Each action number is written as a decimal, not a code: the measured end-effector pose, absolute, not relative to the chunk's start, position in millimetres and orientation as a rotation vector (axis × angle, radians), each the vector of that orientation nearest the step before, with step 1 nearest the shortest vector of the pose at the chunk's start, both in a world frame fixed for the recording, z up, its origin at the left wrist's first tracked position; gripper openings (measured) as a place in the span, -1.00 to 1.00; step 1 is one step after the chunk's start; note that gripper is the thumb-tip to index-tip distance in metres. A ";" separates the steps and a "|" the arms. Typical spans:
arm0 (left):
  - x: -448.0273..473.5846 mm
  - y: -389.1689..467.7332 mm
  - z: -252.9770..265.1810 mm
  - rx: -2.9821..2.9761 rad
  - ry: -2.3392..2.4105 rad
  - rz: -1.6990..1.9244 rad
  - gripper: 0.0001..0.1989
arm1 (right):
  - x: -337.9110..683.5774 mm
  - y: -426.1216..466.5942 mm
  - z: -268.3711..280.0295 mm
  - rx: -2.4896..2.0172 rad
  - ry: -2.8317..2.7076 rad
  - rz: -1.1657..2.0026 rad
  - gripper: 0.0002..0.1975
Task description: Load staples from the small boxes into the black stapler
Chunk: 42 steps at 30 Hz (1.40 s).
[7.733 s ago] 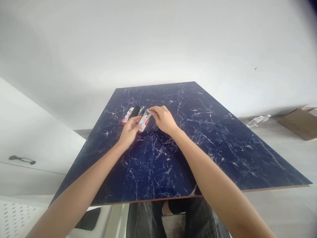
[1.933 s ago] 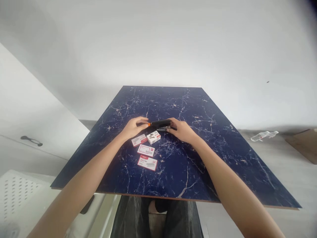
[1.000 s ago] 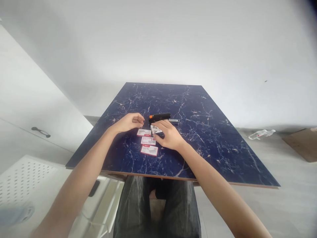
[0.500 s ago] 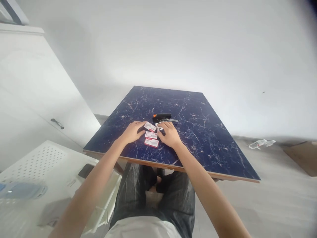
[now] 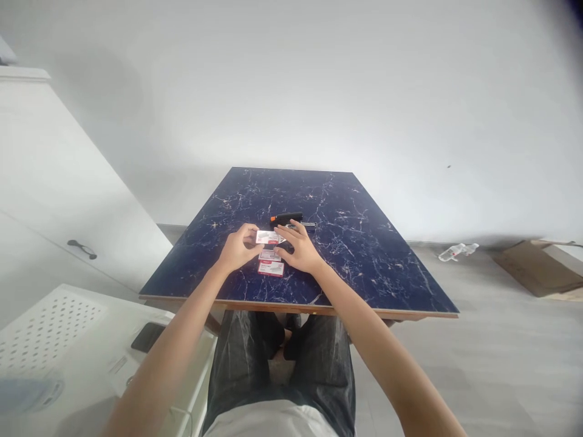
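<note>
Between my two hands is a small white-and-red box (image 5: 266, 237) with a grey picture on its face. My left hand (image 5: 239, 247) is closed on its left end, fingers behind and thumb in front. At the right end, the fingers and thumb of my right hand (image 5: 298, 247) close on the box too. Just nearer me lie two similar boxes on the table, a middle box (image 5: 269, 255) partly covered and a front box (image 5: 271, 269) in full view. Behind my hands lies a black stapler (image 5: 289, 218) with an orange end and a metal part, partly hidden by my right fingers.
The dark blue marbled table (image 5: 364, 261) has a wooden front edge close to my legs. To the left stand a white perforated surface (image 5: 54, 328) with a dark phone-like object (image 5: 148, 337) and a white cabinet (image 5: 68, 182). A cardboard box (image 5: 528, 267) sits on the floor at right.
The farthest box, which lay tilted by my left fingers, is now level and held between both hands. My right hand has moved in toward it. The whole view has shifted slightly.
</note>
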<state>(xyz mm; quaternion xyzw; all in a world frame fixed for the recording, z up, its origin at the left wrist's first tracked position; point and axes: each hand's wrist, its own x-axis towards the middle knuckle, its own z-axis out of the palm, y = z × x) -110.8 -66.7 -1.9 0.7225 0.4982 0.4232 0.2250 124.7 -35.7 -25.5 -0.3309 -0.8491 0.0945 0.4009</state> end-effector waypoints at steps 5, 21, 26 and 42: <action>-78.0 -58.2 1.5 1.646 1.154 1.324 -0.56 | 125.8 -30.5 -26.4 -0.896 -1.721 0.773 -0.53; -80.3 -30.6 -17.9 1.169 0.884 1.147 -0.53 | 134.0 -16.1 -27.6 -0.861 -1.471 1.296 -0.56; -81.1 -28.5 -17.9 1.088 0.805 1.102 -0.47 | 131.4 -17.9 -23.8 -0.895 -1.447 1.336 -0.59; -80.7 -22.1 -24.0 1.048 0.910 1.248 -0.57 | 134.6 -10.6 -26.7 -0.989 -1.376 1.224 -0.57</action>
